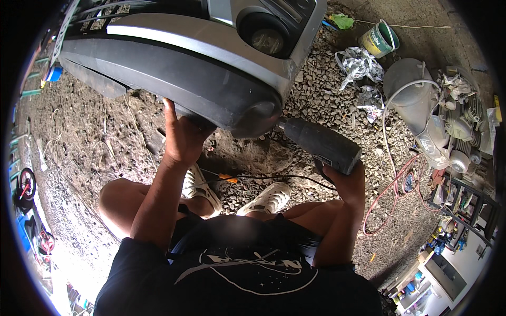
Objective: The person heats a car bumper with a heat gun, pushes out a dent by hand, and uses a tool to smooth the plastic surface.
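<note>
A car bumper in black plastic (195,73) with a silver upper section (174,31) and an empty-looking round recess fills the top of the view. My left hand (183,134) grips its lower edge from beneath, thumb on the outside, other fingers mostly hidden. My right hand (348,184) is closed on the handle of a black corded power tool (321,145); the tool's narrow front end is at the bumper's lower right corner, and I cannot tell if it touches. A screwdriver with an orange handle (227,178) lies on the ground near my shoes.
Gravel and dirt surround me. At right are a green bucket (378,41), crumpled silver foil (358,68), a grey compressor (456,126), coiled red hose (400,179) and a cluttered white cabinet (443,274). Small wheeled items (27,184) stand along the left rim.
</note>
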`<action>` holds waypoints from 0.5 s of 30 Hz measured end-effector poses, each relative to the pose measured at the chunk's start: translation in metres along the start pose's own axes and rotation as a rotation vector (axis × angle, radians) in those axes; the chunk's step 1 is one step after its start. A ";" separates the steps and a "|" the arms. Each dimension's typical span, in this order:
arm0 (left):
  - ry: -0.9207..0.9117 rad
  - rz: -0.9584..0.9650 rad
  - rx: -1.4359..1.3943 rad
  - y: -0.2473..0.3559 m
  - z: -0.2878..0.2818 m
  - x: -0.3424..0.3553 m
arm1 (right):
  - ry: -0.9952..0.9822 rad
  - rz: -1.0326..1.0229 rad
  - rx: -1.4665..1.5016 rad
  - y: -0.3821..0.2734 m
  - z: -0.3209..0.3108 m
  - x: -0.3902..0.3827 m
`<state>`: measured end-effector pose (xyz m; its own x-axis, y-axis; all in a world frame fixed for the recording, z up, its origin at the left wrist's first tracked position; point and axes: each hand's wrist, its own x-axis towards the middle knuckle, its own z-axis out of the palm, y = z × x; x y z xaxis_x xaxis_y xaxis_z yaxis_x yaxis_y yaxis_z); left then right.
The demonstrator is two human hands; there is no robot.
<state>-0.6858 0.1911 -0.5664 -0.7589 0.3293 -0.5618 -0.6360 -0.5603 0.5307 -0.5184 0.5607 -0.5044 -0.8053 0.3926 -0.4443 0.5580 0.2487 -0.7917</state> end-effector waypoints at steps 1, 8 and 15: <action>-0.004 0.004 0.010 0.000 0.001 0.000 | 0.004 0.001 0.007 0.001 0.000 0.000; -0.008 0.006 -0.001 -0.001 -0.003 0.001 | -0.002 -0.006 0.016 0.001 0.001 0.000; -0.019 0.003 -0.012 0.000 -0.001 0.000 | -0.007 -0.020 0.020 0.003 0.000 0.000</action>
<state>-0.6857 0.1902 -0.5674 -0.7634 0.3418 -0.5482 -0.6320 -0.5705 0.5245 -0.5163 0.5614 -0.5067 -0.8177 0.3815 -0.4311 0.5378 0.2390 -0.8085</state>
